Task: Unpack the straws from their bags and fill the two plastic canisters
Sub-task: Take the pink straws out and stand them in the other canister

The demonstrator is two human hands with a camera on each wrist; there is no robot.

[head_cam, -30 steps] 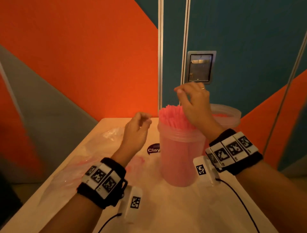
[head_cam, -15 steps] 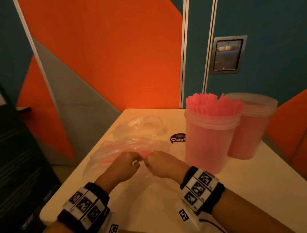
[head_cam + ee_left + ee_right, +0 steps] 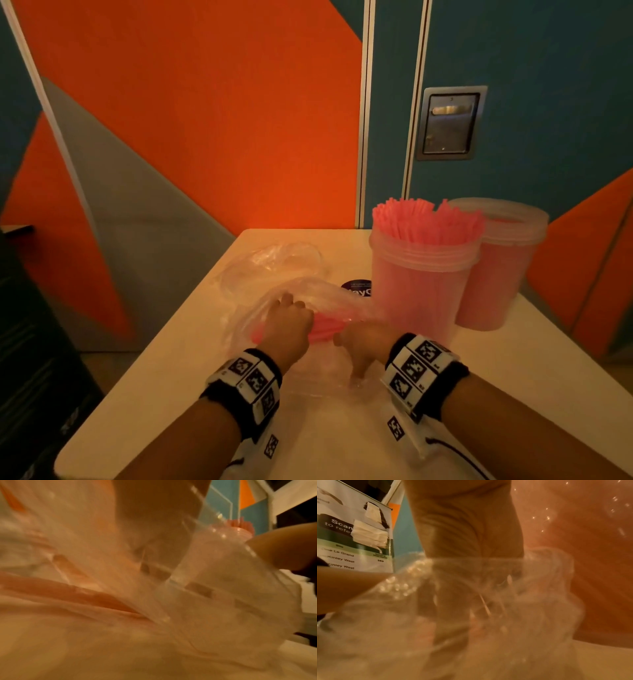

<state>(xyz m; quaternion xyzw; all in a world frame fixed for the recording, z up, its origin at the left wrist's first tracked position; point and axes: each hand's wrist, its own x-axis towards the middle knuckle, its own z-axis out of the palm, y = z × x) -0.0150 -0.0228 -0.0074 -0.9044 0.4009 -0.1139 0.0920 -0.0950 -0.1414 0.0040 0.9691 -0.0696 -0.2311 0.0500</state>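
Observation:
A clear plastic bag (image 3: 318, 291) with a bundle of pink straws (image 3: 323, 327) lies on the white table (image 3: 513, 359) between my hands. My left hand (image 3: 289, 323) is curled on the bag's left part, over the straws. My right hand (image 3: 363, 346) pinches the bag's near edge, fingers pointing down. The wrist views show blurred plastic film (image 3: 223, 588) (image 3: 505, 601) round the fingers. Right of the hands stands an open canister (image 3: 424, 274) packed with upright pink straws. Behind it a second canister (image 3: 503, 267) wears a lid.
An empty crumpled clear bag (image 3: 274, 263) lies at the table's far left. A dark round sticker (image 3: 358, 286) sits beside the near canister. The wall stands right behind the table. A dark seat (image 3: 34, 359) is off the table's left edge.
My right hand came down from the straws in the near canister to the bag. Both hands met at the bag's mouth and have since drawn apart along it.

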